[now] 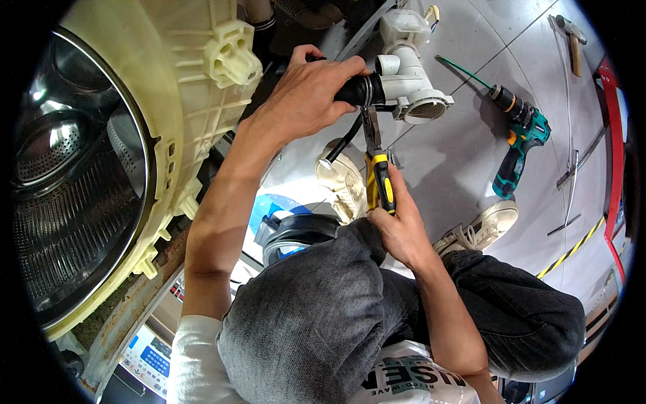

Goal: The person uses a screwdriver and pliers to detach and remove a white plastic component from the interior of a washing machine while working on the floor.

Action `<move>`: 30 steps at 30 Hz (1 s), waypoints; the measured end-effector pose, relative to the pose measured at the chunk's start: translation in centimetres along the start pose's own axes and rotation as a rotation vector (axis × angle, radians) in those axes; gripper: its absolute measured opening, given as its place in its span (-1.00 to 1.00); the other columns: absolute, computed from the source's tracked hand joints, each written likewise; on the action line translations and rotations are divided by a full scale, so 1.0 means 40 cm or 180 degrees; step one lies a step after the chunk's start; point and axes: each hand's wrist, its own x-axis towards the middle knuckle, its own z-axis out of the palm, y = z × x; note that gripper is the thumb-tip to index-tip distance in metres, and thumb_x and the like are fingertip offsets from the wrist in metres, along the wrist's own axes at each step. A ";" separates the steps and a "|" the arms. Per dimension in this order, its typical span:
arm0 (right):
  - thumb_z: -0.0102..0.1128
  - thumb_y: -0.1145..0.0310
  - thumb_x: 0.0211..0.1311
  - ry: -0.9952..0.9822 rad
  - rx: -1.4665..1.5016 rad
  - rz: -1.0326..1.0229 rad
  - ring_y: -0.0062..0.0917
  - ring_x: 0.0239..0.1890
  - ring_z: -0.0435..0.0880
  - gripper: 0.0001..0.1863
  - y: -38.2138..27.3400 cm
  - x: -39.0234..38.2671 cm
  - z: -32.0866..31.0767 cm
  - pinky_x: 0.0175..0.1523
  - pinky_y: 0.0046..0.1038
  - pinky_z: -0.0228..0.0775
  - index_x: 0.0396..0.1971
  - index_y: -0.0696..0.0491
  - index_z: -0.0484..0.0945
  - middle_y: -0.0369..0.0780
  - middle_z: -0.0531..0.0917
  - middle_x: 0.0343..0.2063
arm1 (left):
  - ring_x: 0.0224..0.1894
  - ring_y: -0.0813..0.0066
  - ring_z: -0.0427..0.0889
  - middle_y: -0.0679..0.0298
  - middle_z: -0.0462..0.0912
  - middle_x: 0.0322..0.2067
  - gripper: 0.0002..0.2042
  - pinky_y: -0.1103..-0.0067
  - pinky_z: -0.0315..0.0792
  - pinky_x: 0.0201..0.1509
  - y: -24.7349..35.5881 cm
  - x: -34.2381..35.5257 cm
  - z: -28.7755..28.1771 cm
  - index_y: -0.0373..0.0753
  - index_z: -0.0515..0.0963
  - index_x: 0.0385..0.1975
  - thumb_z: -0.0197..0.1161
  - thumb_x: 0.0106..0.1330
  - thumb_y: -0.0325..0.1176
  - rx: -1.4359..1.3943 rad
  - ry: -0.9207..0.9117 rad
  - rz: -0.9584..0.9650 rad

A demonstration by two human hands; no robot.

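My left hand (306, 94) is closed round a black rubber hose (354, 90), fingers wrapped over its far side. The hose end sits on the stub of a white plastic drain pump (410, 84), with a metal hose clamp (368, 90) round the joint. In my right hand (404, 232) is a pair of pliers (378, 172) with yellow and black handles. Their jaws point away from me and meet the clamp's lower side; whether they grip it is too small to tell. A thinner black tube (340, 147) hangs below the hose.
To the left stands an opened washing machine tub (165, 87) with its steel drum (74, 182). A green cordless drill (521, 135) lies on the tiled floor at right, a hammer (573, 47) beyond it. My shoes (494, 222) flank the work; a black-rimmed round part (296, 229) is by my knee.
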 end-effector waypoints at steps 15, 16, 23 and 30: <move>0.09 0.46 0.01 -0.0002 0.0310 0.0070 -0.41 -0.06 0.48 -0.19 0.042 0.011 -0.002 0.11 -0.47 0.31 0.37 0.16 0.13 -0.07 0.51 -0.08 | -0.29 0.29 0.63 0.21 0.66 -0.44 -0.54 0.32 0.12 0.27 0.003 0.003 0.003 -0.12 0.51 -0.01 0.43 0.03 -0.39 0.0067 0.0011 -0.0003; 0.08 0.45 0.00 0.0090 0.0096 0.0009 -0.42 -0.08 0.49 -0.20 0.042 0.011 -0.001 0.10 -0.47 0.32 0.36 0.16 0.14 -0.08 0.51 -0.10 | -0.29 0.29 0.63 0.21 0.66 -0.43 -0.55 0.32 0.12 0.27 0.004 0.002 0.002 -0.12 0.51 -0.01 0.43 0.03 -0.39 0.0073 -0.0021 -0.0021; 0.08 0.44 -0.01 0.0133 -0.0230 -0.0047 -0.39 -0.08 0.50 -0.21 0.031 0.005 -0.011 0.08 -0.46 0.34 0.35 0.15 0.16 -0.07 0.52 -0.10 | -0.27 0.29 0.63 0.20 0.67 -0.42 -0.54 0.32 0.12 0.27 0.004 0.001 0.002 -0.12 0.51 0.00 0.42 0.04 -0.40 0.0099 0.0005 0.0012; 0.04 0.42 0.05 0.0009 0.0079 -0.0163 -0.10 0.22 0.43 -0.23 0.003 -0.006 -0.017 0.31 -0.34 0.18 0.34 0.25 0.12 0.18 0.44 0.12 | -0.26 0.28 0.63 0.20 0.67 -0.43 -0.53 0.32 0.11 0.28 0.005 0.000 0.001 -0.11 0.50 0.01 0.42 0.05 -0.39 0.0104 0.0021 0.0013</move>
